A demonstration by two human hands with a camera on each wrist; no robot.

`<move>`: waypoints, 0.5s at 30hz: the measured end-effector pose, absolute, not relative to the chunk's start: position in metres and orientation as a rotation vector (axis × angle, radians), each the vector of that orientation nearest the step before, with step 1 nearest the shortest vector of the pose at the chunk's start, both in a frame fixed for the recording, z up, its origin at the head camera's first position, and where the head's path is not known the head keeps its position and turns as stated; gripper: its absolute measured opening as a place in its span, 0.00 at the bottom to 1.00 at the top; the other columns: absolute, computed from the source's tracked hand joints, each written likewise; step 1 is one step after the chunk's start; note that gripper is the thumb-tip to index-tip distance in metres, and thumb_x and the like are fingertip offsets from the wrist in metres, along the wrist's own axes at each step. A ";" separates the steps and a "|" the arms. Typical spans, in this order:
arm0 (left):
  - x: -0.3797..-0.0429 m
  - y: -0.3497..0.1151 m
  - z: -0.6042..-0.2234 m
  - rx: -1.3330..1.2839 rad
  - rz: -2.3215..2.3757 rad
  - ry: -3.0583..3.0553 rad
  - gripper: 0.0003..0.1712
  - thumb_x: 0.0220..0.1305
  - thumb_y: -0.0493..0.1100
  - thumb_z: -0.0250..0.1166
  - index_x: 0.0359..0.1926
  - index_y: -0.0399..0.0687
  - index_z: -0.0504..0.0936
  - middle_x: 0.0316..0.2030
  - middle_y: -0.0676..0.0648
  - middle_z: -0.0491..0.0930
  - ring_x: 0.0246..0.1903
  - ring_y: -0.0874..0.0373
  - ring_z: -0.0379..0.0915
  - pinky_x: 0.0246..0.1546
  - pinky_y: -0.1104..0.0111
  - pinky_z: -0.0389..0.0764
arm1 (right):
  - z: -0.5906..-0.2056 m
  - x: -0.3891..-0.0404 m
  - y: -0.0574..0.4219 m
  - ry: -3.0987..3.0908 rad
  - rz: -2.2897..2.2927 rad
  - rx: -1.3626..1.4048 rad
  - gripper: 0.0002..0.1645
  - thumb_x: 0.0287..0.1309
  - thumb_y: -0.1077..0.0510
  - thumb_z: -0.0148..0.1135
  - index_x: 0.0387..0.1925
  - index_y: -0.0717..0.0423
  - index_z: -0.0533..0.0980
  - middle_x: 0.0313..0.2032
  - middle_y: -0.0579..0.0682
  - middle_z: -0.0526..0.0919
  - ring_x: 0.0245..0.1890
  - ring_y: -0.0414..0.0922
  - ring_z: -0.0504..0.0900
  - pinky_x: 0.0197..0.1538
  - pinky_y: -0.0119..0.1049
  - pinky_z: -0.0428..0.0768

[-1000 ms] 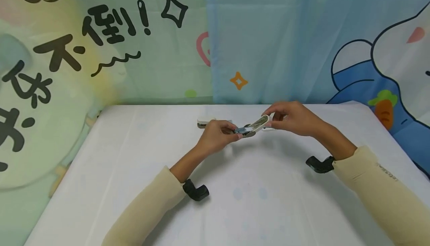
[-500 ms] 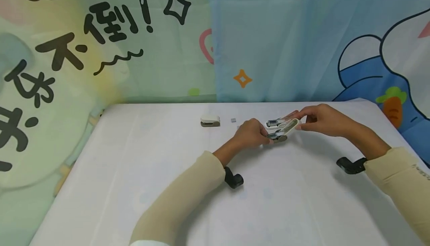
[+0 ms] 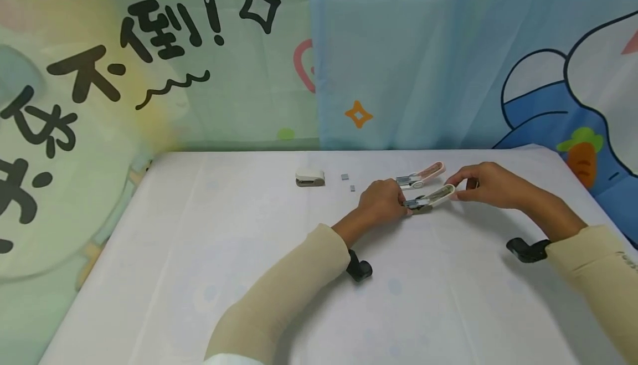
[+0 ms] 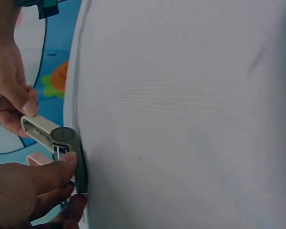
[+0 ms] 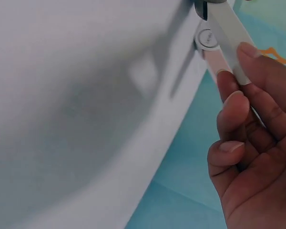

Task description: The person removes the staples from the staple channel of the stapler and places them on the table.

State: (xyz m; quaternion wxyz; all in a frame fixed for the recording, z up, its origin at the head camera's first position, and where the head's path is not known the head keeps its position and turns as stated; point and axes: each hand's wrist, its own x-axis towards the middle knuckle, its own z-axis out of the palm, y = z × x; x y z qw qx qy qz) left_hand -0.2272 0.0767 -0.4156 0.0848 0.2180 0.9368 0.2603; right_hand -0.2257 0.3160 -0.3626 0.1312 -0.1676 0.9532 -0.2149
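Observation:
A white and grey-green stapler (image 3: 441, 194) is swung open, its cover raised at an angle from the base. My left hand (image 3: 382, 201) pinches the base end, with the thumb (image 4: 67, 164) along the metal staple channel in the left wrist view. My right hand (image 3: 490, 186) holds the tip of the white cover between thumb (image 5: 250, 50) and forefinger; its other fingers curl beneath. Close behind lies a pink stapler (image 3: 431, 171), also opened, its metal channel pointing left.
Farther left on the white table (image 3: 224, 215) sits a closed white stapler (image 3: 310, 178). Two small grey pieces, one (image 3: 345, 176) behind the other (image 3: 352, 188), lie between it and my left hand. A printed curtain (image 3: 389, 60) hangs behind the table's back edge.
Both hands have moved right with the opened white stapler, then slightly nearer. The pink stapler, partly covered by the right hand half a second ago, now shows clear behind it.

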 end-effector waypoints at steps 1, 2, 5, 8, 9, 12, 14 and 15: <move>-0.227 0.076 -0.416 0.651 0.782 2.788 0.09 0.54 0.51 0.75 0.33 0.55 0.89 0.23 0.63 0.79 0.22 0.69 0.69 0.19 0.76 0.70 | -0.365 -0.226 0.317 2.760 -0.626 -0.481 0.22 0.55 0.61 0.70 0.52 0.64 0.80 0.26 0.47 0.79 0.27 0.45 0.73 0.26 0.36 0.75; -0.227 0.075 -0.417 0.651 0.788 2.780 0.10 0.54 0.51 0.75 0.35 0.54 0.89 0.25 0.63 0.80 0.23 0.70 0.70 0.20 0.76 0.71 | -0.367 -0.226 0.317 2.750 -0.632 -0.475 0.22 0.55 0.61 0.70 0.52 0.64 0.79 0.27 0.47 0.79 0.27 0.45 0.73 0.26 0.36 0.75; -0.229 0.072 -0.421 0.666 0.830 2.747 0.13 0.53 0.52 0.76 0.38 0.53 0.88 0.29 0.62 0.80 0.26 0.70 0.71 0.23 0.77 0.71 | -0.373 -0.226 0.320 2.730 -0.652 -0.469 0.23 0.56 0.61 0.69 0.53 0.65 0.78 0.29 0.48 0.80 0.27 0.45 0.74 0.26 0.36 0.75; -0.230 0.070 -0.424 0.678 0.855 2.723 0.14 0.54 0.52 0.75 0.37 0.52 0.86 0.30 0.61 0.78 0.28 0.68 0.72 0.24 0.75 0.71 | -0.374 -0.227 0.320 2.712 -0.654 -0.471 0.25 0.56 0.59 0.70 0.54 0.65 0.78 0.32 0.48 0.80 0.28 0.45 0.74 0.26 0.36 0.75; -0.231 0.069 -0.424 0.686 0.860 2.719 0.13 0.54 0.52 0.75 0.37 0.52 0.86 0.31 0.61 0.78 0.28 0.68 0.71 0.24 0.75 0.71 | -0.373 -0.227 0.319 2.713 -0.644 -0.476 0.27 0.55 0.57 0.71 0.55 0.65 0.77 0.33 0.48 0.80 0.28 0.45 0.74 0.26 0.36 0.75; -0.231 0.068 -0.427 0.700 0.856 2.723 0.13 0.54 0.53 0.75 0.35 0.54 0.84 0.33 0.61 0.78 0.29 0.67 0.71 0.25 0.75 0.71 | -0.367 -0.228 0.316 2.740 -0.597 -0.491 0.33 0.55 0.49 0.72 0.57 0.63 0.76 0.36 0.49 0.82 0.27 0.44 0.73 0.25 0.36 0.74; -0.232 0.068 -0.428 0.719 0.846 2.731 0.13 0.54 0.54 0.74 0.36 0.55 0.84 0.33 0.61 0.78 0.29 0.67 0.70 0.26 0.75 0.70 | -0.359 -0.228 0.312 2.791 -0.553 -0.506 0.36 0.55 0.45 0.71 0.59 0.63 0.76 0.34 0.49 0.81 0.27 0.44 0.72 0.24 0.36 0.72; -0.232 0.067 -0.428 0.721 0.845 2.729 0.13 0.54 0.55 0.74 0.36 0.55 0.84 0.34 0.61 0.78 0.29 0.67 0.71 0.26 0.75 0.70 | -0.355 -0.228 0.309 2.826 -0.541 -0.504 0.36 0.56 0.44 0.70 0.58 0.63 0.76 0.33 0.49 0.80 0.26 0.44 0.71 0.24 0.36 0.71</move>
